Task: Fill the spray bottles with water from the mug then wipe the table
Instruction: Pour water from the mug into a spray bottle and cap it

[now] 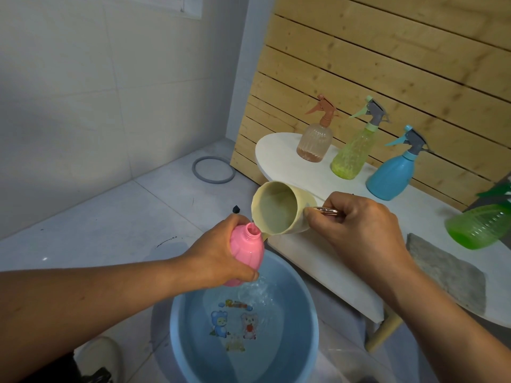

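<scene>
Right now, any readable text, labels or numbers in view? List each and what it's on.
No text can be read.
Round blue plastic basin: a colourful line of lettering above two cartoon bears on its floor, under water, too blurred to read.
Spray bottles, cream plastic mug, grey cloth: no visible markings.

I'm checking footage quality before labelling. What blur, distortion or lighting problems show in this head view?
Head view: wide-angle bending curves the wooden slat wall and the table edge; the green spray bottle at the right edge is smeared; the mug and pink bottle are fairly sharp; light is soft and dim, the left wall shadowed; no harsh glare.
</scene>
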